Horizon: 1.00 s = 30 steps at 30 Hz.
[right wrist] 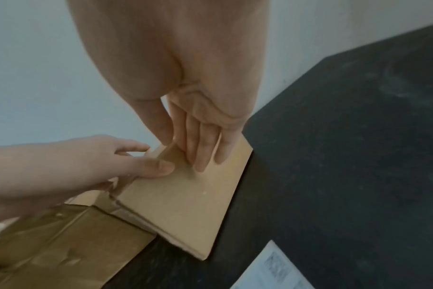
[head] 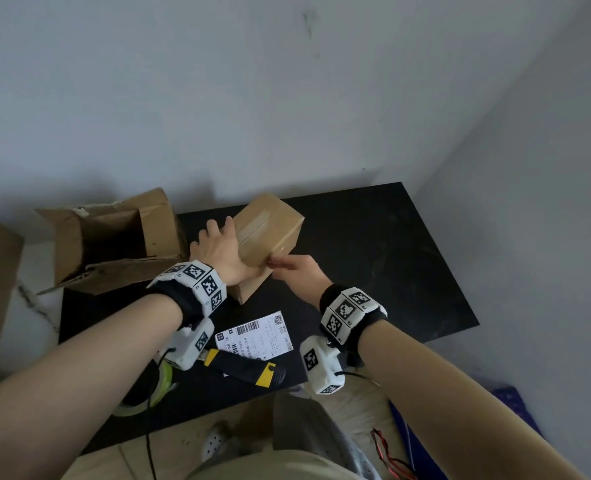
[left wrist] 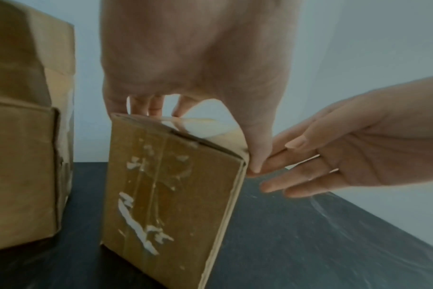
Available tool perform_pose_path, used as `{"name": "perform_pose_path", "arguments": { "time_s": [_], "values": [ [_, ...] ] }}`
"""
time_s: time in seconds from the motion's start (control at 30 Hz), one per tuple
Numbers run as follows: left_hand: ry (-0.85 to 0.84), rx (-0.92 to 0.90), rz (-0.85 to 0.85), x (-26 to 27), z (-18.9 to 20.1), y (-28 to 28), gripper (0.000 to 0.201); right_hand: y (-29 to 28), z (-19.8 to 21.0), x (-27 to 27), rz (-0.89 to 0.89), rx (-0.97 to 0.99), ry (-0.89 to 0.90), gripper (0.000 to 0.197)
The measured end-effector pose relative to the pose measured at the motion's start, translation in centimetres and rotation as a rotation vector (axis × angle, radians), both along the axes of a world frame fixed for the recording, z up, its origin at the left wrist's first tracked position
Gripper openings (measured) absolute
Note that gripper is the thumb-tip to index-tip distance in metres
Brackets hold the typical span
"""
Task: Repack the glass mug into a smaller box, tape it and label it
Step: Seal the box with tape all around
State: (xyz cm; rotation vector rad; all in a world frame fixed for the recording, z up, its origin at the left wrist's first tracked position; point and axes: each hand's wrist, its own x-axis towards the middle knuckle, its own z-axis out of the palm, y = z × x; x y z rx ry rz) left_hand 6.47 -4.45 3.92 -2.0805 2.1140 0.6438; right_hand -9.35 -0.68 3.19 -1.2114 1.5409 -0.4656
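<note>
**Cardboard stiff, contents likely fragile**

Head view: the small box (head: 270,233) stands closed on the table (head: 373,254), under my left hand (head: 219,251), which spans its top. My right hand (head: 296,271) touches its near corner.

Left wrist view: my fingers (left wrist: 139,106) hook over the far top edge, thumb down the corner. The glossy tape (left wrist: 156,185) beneath looks slippery.

Right wrist view: right fingers (right wrist: 203,146) lie straight and together, pressed flat on the side. I judge it light, the mug presumably inside, so I'd grip the stiff edges.

A yellow-and-black utility knife (head: 244,370) lies on the black table (head: 373,258) against the grey wall (head: 287,98).
</note>
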Motion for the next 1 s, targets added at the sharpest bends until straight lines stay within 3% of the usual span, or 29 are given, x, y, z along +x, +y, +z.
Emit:
{"name": "perform_pose_path", "arguments": {
  "time_s": [0.1, 0.23, 0.33, 0.47, 0.8, 0.93, 1.0],
  "values": [
    [0.127, -0.014, 0.106, 0.3, -0.5, 0.4, 0.100, 0.2, 0.1, 0.4, -0.129, 0.114, -0.150, 0.046],
    [0.470, 0.008, 0.318, 1.8, -1.0, 0.7, 0.063, -0.1, 0.6, 0.4, -0.144, 0.184, -0.213, 0.054],
    [0.641, 0.033, 0.357, 2.5, -1.9, 1.6, 0.056, -0.6, 0.6, 0.7, -0.138, 0.162, -0.248, 0.064],
    [0.798, 0.059, 0.416, 2.9, -2.5, 2.9, 0.065, -1.3, 0.5, 1.0, -0.139, 0.119, -0.233, 0.068],
    [0.813, 0.035, 0.350, 2.9, -2.3, 4.2, 0.069, -2.0, 0.3, 0.8, -0.123, 0.110, -0.173, 0.065],
    [0.693, 0.020, 0.293, 3.5, -1.7, 4.9, 0.061, -1.3, 1.0, 1.2, 0.033, -0.088, 0.174, 0.052],
    [0.490, -0.020, 0.208, 4.2, -1.0, 5.7, 0.054, -0.5, 1.7, 1.5, 0.130, -0.216, 0.366, 0.040]
  ]
}}
